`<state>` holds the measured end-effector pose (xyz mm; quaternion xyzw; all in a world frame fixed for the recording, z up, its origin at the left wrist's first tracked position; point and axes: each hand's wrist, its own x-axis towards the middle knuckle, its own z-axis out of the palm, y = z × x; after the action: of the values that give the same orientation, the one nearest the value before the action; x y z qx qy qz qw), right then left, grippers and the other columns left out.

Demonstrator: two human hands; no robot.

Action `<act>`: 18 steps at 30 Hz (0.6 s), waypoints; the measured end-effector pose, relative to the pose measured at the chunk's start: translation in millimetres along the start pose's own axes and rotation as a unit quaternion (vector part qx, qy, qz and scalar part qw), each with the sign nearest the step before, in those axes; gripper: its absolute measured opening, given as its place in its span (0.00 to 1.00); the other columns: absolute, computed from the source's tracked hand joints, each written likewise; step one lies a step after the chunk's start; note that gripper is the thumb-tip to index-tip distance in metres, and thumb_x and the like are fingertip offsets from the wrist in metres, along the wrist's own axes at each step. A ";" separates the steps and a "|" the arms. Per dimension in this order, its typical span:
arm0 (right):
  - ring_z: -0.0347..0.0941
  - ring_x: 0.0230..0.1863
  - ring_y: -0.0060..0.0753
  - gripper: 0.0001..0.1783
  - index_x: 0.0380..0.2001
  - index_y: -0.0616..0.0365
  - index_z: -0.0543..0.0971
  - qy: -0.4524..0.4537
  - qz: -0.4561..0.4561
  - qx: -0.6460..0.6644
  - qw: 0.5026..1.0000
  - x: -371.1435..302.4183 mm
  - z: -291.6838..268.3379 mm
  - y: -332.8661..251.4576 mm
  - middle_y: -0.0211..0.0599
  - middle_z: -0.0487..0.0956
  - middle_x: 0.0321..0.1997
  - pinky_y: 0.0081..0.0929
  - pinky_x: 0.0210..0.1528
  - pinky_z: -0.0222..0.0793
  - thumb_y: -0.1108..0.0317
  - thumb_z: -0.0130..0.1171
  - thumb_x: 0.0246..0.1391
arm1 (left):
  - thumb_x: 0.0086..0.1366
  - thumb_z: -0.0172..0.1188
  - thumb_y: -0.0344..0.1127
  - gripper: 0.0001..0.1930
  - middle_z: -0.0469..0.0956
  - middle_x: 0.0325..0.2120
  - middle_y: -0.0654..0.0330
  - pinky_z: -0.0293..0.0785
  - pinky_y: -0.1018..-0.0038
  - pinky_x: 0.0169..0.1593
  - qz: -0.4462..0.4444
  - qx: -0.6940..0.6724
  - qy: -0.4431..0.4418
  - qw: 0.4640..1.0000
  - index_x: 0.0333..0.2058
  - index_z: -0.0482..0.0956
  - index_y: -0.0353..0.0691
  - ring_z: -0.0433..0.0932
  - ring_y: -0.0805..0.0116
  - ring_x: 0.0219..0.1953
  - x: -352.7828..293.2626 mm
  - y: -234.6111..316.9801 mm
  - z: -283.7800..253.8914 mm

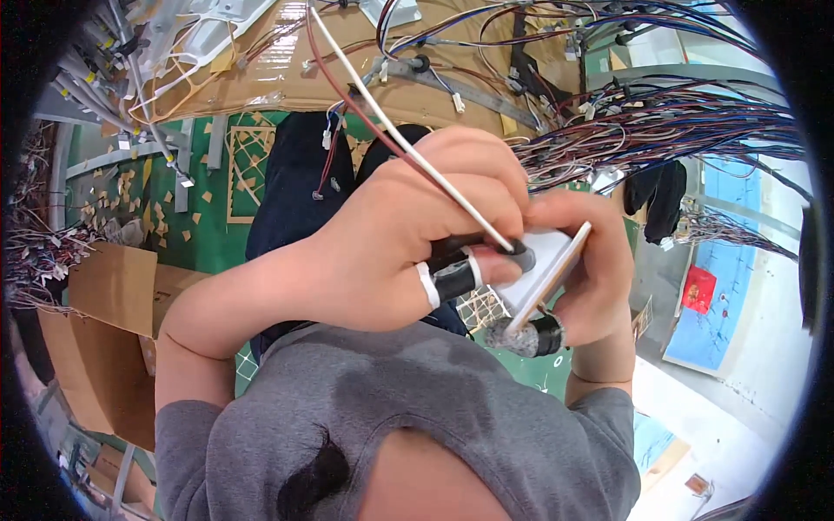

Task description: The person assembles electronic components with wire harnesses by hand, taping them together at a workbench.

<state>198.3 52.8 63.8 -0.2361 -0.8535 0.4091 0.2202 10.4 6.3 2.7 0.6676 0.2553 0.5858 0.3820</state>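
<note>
In front of my chest, my left hand (426, 221) is closed in a pinch on a dark rubber grommet (524, 256). A white wire (408, 154) runs from the grommet up across my knuckles, with a brown-red wire (352, 102) beside it. My right hand (599, 260) grips a white plastic piece (547, 250) with a flat, angular edge, its fingers curled round the far side. The grommet sits against the white piece; whether it is inside a hole, I cannot tell. Black and light wraps cover both thumbs.
A cardboard-covered table (261, 87) lies ahead with loose wires and a metal ruler (469, 87). Thick wire bundles (678, 122) hang at the right, near a black cloth (665, 200). More cables (104, 87) hang at the left, above an open cardboard box (95, 365).
</note>
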 end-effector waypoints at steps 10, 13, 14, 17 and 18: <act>0.68 0.40 0.20 0.42 0.44 0.59 0.65 0.005 0.119 0.218 0.969 0.2 4.8 -1.9 0.32 0.70 0.39 0.17 0.42 0.64 0.67 0.76 0.20 | 0.48 0.65 0.38 0.16 0.68 0.37 0.58 0.59 0.72 0.49 -0.234 -0.205 -0.077 0.947 0.29 0.68 0.39 0.65 0.67 0.45 3.3 4.8 -11.9; 0.67 0.41 0.19 0.42 0.43 0.59 0.65 -0.033 0.222 0.238 0.945 -0.5 -1.6 0.9 0.28 0.71 0.36 0.16 0.43 0.63 0.64 0.75 0.19 | 0.47 0.66 0.39 0.20 0.67 0.36 0.62 0.60 0.78 0.45 -0.313 -0.301 -0.072 0.898 0.33 0.66 0.39 0.65 0.74 0.42 5.3 5.7 -11.1; 0.67 0.41 0.19 0.42 0.43 0.59 0.65 -0.031 0.220 0.238 0.946 1.0 -1.8 2.2 0.28 0.71 0.36 0.16 0.43 0.63 0.64 0.75 0.19 | 0.47 0.66 0.39 0.20 0.67 0.36 0.62 0.60 0.78 0.45 -0.312 -0.299 -0.073 0.899 0.33 0.66 0.39 0.65 0.74 0.42 8.2 8.1 -11.4; 0.68 0.41 0.19 0.43 0.43 0.59 0.66 0.001 0.277 0.288 0.917 1.9 2.9 3.0 0.28 0.71 0.38 0.16 0.43 0.62 0.62 0.75 0.18 | 0.50 0.65 0.32 0.19 0.70 0.35 0.62 0.65 0.78 0.44 -0.352 -0.325 -0.041 0.877 0.39 0.68 0.36 0.68 0.74 0.42 10.2 11.9 -10.0; 0.68 0.41 0.19 0.42 0.43 0.59 0.66 0.009 0.279 0.287 0.916 1.6 2.9 1.6 0.28 0.71 0.37 0.16 0.43 0.62 0.62 0.74 0.18 | 0.50 0.65 0.32 0.19 0.70 0.35 0.62 0.65 0.78 0.44 -0.353 -0.326 -0.042 0.876 0.39 0.68 0.36 0.68 0.74 0.42 10.4 12.5 -10.5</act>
<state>195.7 52.9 61.2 -0.3946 -0.5965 0.6796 0.1628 0.7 9.6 19.1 0.3945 0.2521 0.4333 0.7701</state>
